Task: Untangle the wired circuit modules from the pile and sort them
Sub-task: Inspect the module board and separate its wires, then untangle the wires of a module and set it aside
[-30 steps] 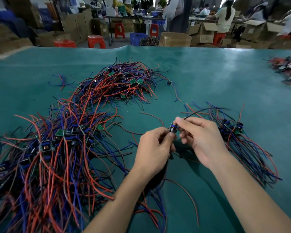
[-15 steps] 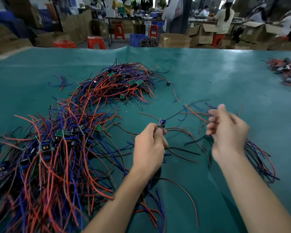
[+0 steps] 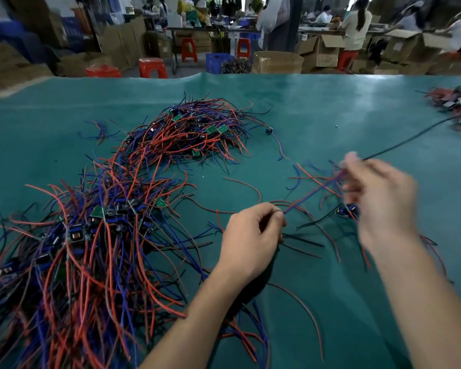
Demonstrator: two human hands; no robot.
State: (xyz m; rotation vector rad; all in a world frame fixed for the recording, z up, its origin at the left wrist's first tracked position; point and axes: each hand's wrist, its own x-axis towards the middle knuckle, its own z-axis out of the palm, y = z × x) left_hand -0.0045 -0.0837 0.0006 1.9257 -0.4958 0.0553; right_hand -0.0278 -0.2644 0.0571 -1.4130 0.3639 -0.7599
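A big tangled pile of red, blue and black wired circuit modules (image 3: 91, 249) covers the left of the green table (image 3: 317, 115). A second heap (image 3: 194, 131) lies behind it. My left hand (image 3: 250, 241) is at the centre, fingers curled, pinching wires that run right toward my right hand. My right hand (image 3: 378, 198) is blurred and raised; it holds blue and red wires and a long black wire (image 3: 410, 137) stretching up to the right. A small blue module (image 3: 346, 210) shows just left of that hand, over the sorted bundle (image 3: 336, 230).
Another heap of modules (image 3: 455, 102) lies at the table's far right edge. Loose single wires (image 3: 304, 307) trail near the front between my arms. Behind the table are cardboard boxes (image 3: 277, 62), red stools (image 3: 152, 67) and seated people (image 3: 357, 25).
My hands, together on one module a second ago, have pulled apart. The right hand has swung up and right, drawing wires taut. The left hand has stayed near the centre.
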